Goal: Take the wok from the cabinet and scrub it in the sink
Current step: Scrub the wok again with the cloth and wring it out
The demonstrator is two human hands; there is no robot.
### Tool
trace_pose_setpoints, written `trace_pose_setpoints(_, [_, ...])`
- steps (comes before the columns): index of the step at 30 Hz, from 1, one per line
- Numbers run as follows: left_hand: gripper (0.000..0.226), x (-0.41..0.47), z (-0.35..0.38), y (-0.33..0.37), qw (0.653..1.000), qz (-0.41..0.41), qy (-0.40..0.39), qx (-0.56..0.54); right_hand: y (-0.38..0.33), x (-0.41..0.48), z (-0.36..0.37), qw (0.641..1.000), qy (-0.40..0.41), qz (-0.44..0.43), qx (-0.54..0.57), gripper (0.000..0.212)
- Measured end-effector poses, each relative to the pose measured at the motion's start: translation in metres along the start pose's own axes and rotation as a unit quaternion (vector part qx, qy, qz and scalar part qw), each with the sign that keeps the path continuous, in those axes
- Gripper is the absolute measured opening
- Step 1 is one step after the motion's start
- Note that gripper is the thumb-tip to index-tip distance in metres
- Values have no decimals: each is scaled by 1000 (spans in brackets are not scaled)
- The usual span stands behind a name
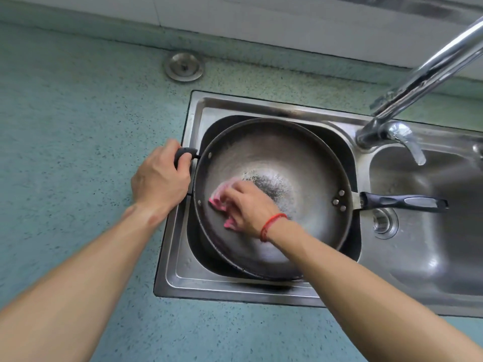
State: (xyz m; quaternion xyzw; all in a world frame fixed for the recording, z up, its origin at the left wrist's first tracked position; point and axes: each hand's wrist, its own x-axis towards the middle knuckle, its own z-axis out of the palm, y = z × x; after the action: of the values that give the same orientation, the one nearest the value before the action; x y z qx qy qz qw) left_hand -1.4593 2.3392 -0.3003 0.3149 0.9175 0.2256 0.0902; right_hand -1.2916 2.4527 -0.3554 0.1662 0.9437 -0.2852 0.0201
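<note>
Wok (300, 163) rests in the left basin of the sink (183, 273), mid-scrub. We see the right hand (245, 207) clutching a pink cloth (219, 194) and pressing it against the pan's inner wall, beside a patch of dark residue. The left hand (159, 178) grips the small side handle (184, 154), in our judgement to stop the pan sliding under the rubbing. The long handle (402, 201) reaches over the divider toward the right basin. A tap (423, 74) arches above. A metal plug (184, 66) lies on the surface (78, 126). We can read no brand or writing.
</note>
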Motion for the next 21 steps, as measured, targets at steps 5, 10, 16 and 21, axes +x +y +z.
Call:
trace_pose_setpoints(5, [22,0,0,-1,1000,1,3,3,38,31,-32,987,27,107,-116,61])
trace_pose_setpoints(10, [22,-1,1,0,1000,1,3,2,71,-10,-70,940,-50,200,-271,76])
trace_pose_setpoints(16, [23,-2,0,2,1000,-6,4,6,49,-50,-71,915,-176,246,-267,33])
trace_pose_setpoints(21, [22,-3,0,3,1000,-3,5,8,10,-75,-52,956,-221,139,-135,17])
